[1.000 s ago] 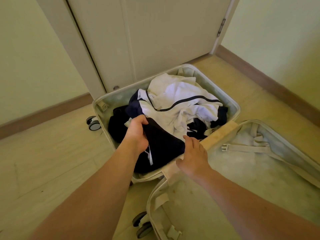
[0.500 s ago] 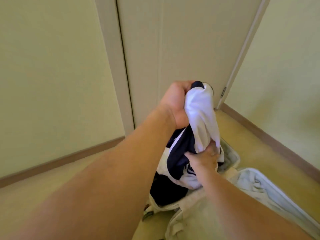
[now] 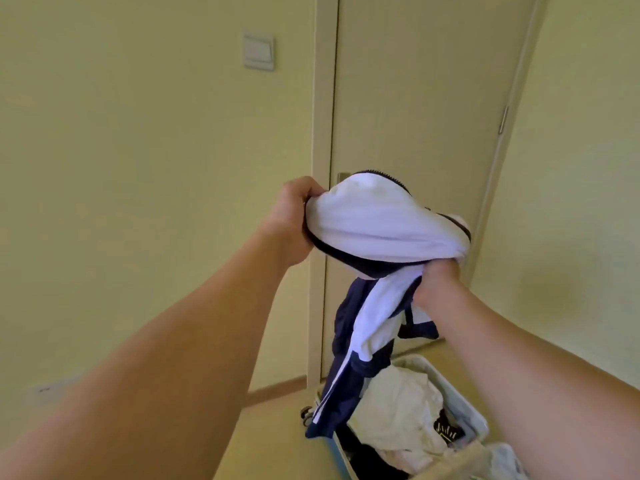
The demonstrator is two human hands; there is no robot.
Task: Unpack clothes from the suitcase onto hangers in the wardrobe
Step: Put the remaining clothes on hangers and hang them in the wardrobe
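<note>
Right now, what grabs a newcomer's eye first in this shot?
The white and navy jacket, held up mid-frame in front of the closed door. The left hand grips one end and the right hand the other, with the navy part hanging down toward the floor. Below it, at the bottom right, the open suitcase holds more crumpled white and dark clothes.
</note>
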